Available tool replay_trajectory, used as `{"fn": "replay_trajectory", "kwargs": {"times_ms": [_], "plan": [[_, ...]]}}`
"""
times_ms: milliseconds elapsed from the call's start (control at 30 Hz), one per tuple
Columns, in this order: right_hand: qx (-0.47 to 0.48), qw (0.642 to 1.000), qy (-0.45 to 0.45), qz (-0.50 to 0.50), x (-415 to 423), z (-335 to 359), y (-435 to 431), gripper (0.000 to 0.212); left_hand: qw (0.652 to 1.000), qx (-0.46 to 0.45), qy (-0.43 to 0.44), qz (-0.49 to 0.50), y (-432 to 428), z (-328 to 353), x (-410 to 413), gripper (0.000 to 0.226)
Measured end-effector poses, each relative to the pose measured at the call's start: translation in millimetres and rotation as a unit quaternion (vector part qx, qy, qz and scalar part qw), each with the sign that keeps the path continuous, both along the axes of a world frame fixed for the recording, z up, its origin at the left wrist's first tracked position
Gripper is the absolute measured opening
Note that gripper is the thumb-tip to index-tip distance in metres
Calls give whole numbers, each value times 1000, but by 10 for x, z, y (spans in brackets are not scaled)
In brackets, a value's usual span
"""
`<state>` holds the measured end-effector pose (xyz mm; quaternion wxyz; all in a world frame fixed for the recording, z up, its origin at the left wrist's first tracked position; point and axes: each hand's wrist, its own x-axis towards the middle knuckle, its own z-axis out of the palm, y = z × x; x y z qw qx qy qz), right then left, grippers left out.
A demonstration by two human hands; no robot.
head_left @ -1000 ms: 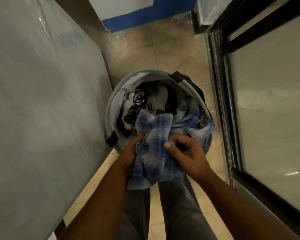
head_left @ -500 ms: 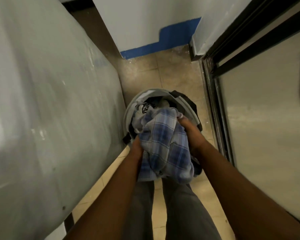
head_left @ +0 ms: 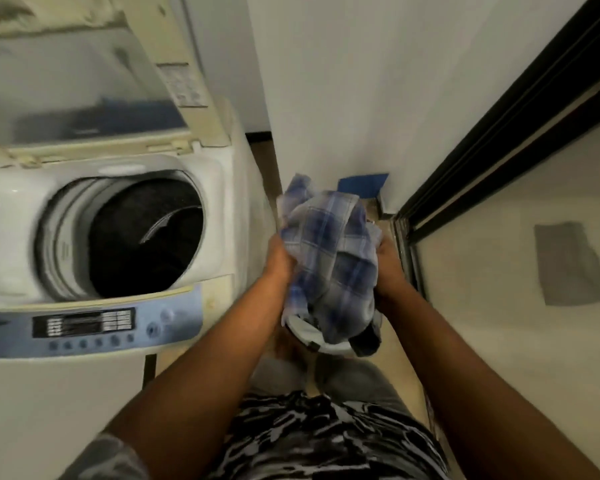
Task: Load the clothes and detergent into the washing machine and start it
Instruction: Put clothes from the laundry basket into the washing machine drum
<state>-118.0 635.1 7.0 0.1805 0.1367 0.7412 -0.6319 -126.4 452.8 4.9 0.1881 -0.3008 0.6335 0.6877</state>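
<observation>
A bundle of clothes wrapped in a blue plaid shirt (head_left: 329, 251) is lifted in front of me, to the right of the washing machine. My left hand (head_left: 279, 259) grips its left side and my right hand (head_left: 388, 268) grips its right side. Below the bundle, the rim of the grey laundry basket (head_left: 323, 342) shows on the floor. The top-loading washing machine (head_left: 21, 202) stands at the left with its lid (head_left: 77, 84) raised. Its dark drum (head_left: 142, 237) is open and looks empty. No detergent is in view.
The machine's blue control panel (head_left: 90, 325) with buttons faces me at the front. A white wall (head_left: 378, 81) rises ahead, with a blue strip (head_left: 362, 183) at its foot. A black-framed glass door (head_left: 499, 161) runs along the right. The floor gap between them is narrow.
Both hands have lifted the plaid bundle up out of the basket. My view has swung up and left, so the open washing machine now shows.
</observation>
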Motion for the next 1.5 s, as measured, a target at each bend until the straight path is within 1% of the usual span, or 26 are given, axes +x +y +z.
{"fn": "replay_trajectory", "kwargs": {"times_ms": [33,67,133,167,233,300,400,433,467,500,567,600,667,767,867,933,1000,1067,1100,1133,1167,1233,1267,1367,1433,1500], "plan": [[-24,999,25,-3,-45,173,-84,25,998,50,26,-10,-95,178,-5,36],[-22,999,42,-8,-100,360,-192,26,998,64,22,-2,-142,426,-24,37],[-73,996,50,4,-178,592,-360,30,993,111,33,-13,-380,704,9,51],[-91,995,47,14,-232,670,-461,31,992,102,59,-41,-521,802,73,48],[-95,994,39,37,-381,789,-730,27,989,71,124,-48,-784,966,124,42],[-106,991,50,67,-509,858,-1064,15,986,52,156,-13,-1045,1085,124,55],[-140,985,47,87,-660,1060,-1674,15,979,25,192,66,-1506,1219,143,66],[-138,983,58,106,-703,1134,-1869,22,976,6,202,83,-1683,1234,141,72],[-148,979,67,123,-749,1193,-2087,26,972,-7,207,107,-1841,1291,152,71],[-147,974,84,148,-782,1239,-2273,27,970,-32,209,123,-2013,1305,149,61],[-162,967,88,174,-883,1222,-2619,18,962,-60,213,161,-2338,1290,134,37],[-170,965,85,178,-937,1187,-2788,12,957,-73,213,181,-2481,1288,131,38],[-177,961,89,193,-1023,1088,-3084,10,951,-101,204,208,-2751,1241,125,47],[-134,960,82,231,-1142,917,-3447,17,947,-119,179,237,-3054,1059,126,59],[-72,963,56,254,-1228,773,-3643,10,938,-128,146,288,-3265,738,83,48],[-52,964,-3,259,-1265,678,-3691,13,924,-134,115,340,-3363,499,17,51],[-25,962,-52,267,-1289,609,-3693,16,913,-124,62,384,-3434,273,-27,63],[-25,959,-81,270,-1301,537,-3690,24,920,-69,-7,386,-3547,-47,-76,93],[-28,958,-95,269,-1287,525,-3683,21,925,-44,-42,375,-3630,-296,-105,101],[-38,960,-110,254,-1295,460,-3667,11,932,-38,-67,355,-3783,-702,-156,110],[-49,963,-121,235,-1284,431,-3637,8,939,-41,-95,327,-3863,-999,-185,112],[-55,965,-134,218,-1302,309,-3562,33,948,-67,-120,287,-3852,-1255,-161,105],[-54,968,-131,209,-1309,248,-3515,36,946,-83,-127,285,-3803,-1260,-128,101],[-68,978,-96,171,-1326,145,-3257,29,950,-91,-125,270,-3552,-1025,-71,89],[-77,984,-61,149,-1355,92,-3013,27,958,-102,-100,250,-3389,-970,-112,79],[-85,988,-41,124,-1375,70,-2725,27,965,-128,-60,220,-3126,-803,-206,62]]}}
